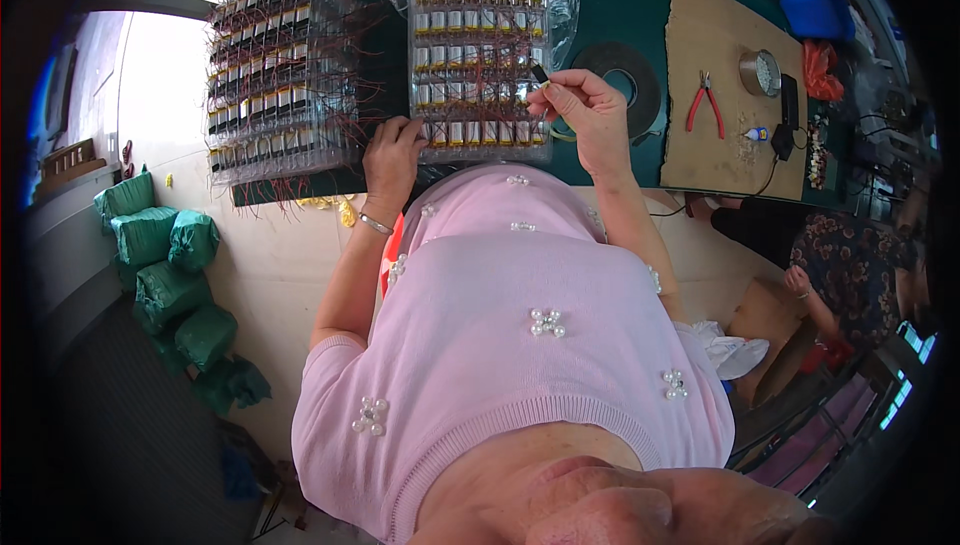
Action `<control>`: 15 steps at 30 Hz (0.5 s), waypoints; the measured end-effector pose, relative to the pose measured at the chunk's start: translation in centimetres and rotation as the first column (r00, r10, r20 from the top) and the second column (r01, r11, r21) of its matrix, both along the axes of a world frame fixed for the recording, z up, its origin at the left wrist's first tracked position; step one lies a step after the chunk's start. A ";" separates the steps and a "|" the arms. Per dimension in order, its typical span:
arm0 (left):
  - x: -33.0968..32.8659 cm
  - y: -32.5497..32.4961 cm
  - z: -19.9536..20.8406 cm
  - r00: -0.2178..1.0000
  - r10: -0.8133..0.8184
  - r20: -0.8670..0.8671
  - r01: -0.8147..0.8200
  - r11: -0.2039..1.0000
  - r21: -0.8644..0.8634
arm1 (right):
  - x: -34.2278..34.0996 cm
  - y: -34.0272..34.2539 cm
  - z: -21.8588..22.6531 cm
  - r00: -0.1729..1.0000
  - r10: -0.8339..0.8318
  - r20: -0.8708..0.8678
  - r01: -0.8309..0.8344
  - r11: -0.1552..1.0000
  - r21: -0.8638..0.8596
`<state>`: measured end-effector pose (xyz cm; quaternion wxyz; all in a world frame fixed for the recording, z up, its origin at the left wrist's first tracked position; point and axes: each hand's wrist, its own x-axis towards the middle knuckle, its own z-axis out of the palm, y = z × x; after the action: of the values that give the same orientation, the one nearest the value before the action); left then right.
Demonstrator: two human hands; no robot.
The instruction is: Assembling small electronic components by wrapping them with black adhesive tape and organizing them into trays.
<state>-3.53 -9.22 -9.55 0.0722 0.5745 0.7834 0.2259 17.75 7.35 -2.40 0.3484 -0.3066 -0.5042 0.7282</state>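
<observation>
My right hand (590, 115) pinches a small flat battery cell (541, 74) between thumb and fingers, above the right side of a clear plastic tray (480, 153). The cell's showing end is black; the fingers cover the rest. Rows of silvery battery cells (472, 58) with yellow ends and thin red wires fill this tray. At the tray's near left corner, my left hand (393, 157) has its fingers curled against the edge. Left of it stands a stack of trays (283, 105) with similar cells, black strips and many loose red wires.
Right of the tray a black tape roll (625, 80) lies on the green table. Cardboard (735, 75) holds red-handled pliers (706, 107), a round tin (760, 73) and a small bottle (757, 134). Green bundles (170, 290) sit on the floor at left. Another person (850, 265) is at right.
</observation>
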 end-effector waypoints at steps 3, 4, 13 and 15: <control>-0.2 -0.4 -1.6 0.972 0.008 0.235 -0.058 0.977 0.207 | -0.2 -0.2 0.1 1.000 -0.012 -0.025 0.011 1.000 -0.020; 0.0 -0.5 -1.7 0.972 0.000 0.236 -0.052 0.976 0.213 | -0.2 -0.3 0.0 0.999 -0.020 -0.038 0.019 0.999 -0.034; 1.6 1.1 8.0 0.736 0.057 0.674 -0.441 0.796 0.415 | 0.2 0.0 0.8 0.998 -0.060 -0.037 0.058 0.997 -0.052; 1.6 2.1 10.7 0.814 0.091 0.574 -0.424 0.768 0.479 | 0.2 0.2 1.0 0.997 -0.052 -0.061 0.049 0.998 -0.040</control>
<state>-1.89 -7.08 1.12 0.0664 0.3668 0.6986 0.6107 17.95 7.60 -1.38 0.3762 -0.3030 -0.4711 0.7380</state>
